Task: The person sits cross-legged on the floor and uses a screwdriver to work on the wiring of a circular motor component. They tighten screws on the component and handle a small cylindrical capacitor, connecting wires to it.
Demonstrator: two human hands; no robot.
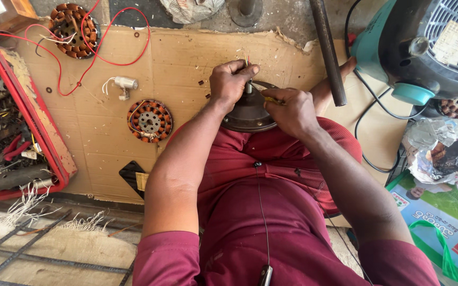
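Mid-job on the brown fan motor housing (248,114) resting on the lap: left hand (230,82) pinching thin wires at its shaft, right hand (291,110) gripping a yellow-handled tool (269,99), wound stator (150,121) lying left, not yet fitted.

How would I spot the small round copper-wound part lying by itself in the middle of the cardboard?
Start at the big cardboard sheet on the floor. Left of the person's left hand and the dark round motor housing lies a motor winding, a ring of copper coils around a grey holed centre. Unlike the other winding at the top corner, no red wires trail from it.
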